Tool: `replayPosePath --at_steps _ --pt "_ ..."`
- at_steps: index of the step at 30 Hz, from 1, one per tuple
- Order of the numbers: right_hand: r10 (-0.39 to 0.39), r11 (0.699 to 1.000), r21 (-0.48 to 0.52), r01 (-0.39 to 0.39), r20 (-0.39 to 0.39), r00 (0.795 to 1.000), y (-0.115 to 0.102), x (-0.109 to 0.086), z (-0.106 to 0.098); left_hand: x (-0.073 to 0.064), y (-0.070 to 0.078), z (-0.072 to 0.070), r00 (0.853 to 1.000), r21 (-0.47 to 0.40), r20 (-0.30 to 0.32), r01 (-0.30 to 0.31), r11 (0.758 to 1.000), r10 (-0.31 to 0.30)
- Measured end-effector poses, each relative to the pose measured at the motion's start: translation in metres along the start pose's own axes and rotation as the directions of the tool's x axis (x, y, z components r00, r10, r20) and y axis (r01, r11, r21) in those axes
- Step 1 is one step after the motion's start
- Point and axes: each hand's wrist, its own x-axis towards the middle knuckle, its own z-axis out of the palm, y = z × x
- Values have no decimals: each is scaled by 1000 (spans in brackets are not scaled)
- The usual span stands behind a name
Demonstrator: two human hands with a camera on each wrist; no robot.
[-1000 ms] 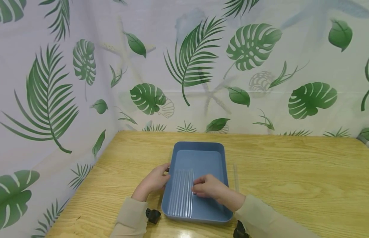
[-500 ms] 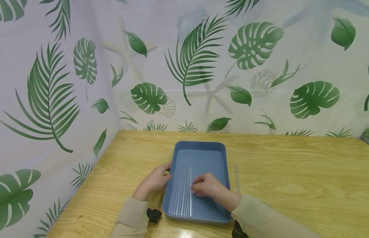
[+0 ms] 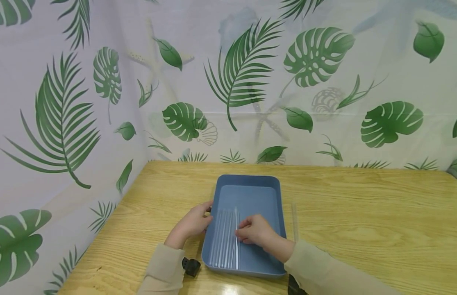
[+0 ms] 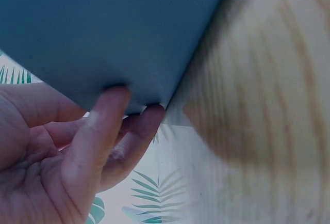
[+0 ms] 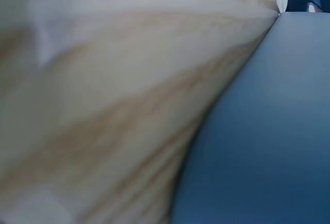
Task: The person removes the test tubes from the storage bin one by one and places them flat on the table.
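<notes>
Right hand pinches a clear straw beside the row on the near left of the blue tray, and should align it parallel while the left hand's relaxed fingers brace the tray.

Clear rods lie in a blue tray.

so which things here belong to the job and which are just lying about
Part of the job:
blue tray, left hand on its side
clear sticks inside, right hand pinching one
probably the loose stick beside the tray

Just there:
table
leafy backdrop
black wrist cameras
</notes>
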Motion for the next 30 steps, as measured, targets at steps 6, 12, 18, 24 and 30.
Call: replayPosePath --at_steps 6,12,18,24,30 --pt "-17 1000 4 17 15 1000 1 0 -1 0 0 0 1000 -1 1 0 1000 0" --pt "-17 1000 16 17 15 1000 2 0 -2 0 1 1 1000 6 -4 1 1000 -1" --pt "-20 999 25 20 2 1000 4 1 0 -1 1 2 1000 4 -11 11 1000 -10" --pt "-19 998 56 20 -22 1000 5 -1 -1 -1 -2 4 1000 9 -11 6 1000 -6" --pt "-39 990 131 44 -41 998 4 -1 -6 1 -5 6 1000 1 -19 -2 1000 2"
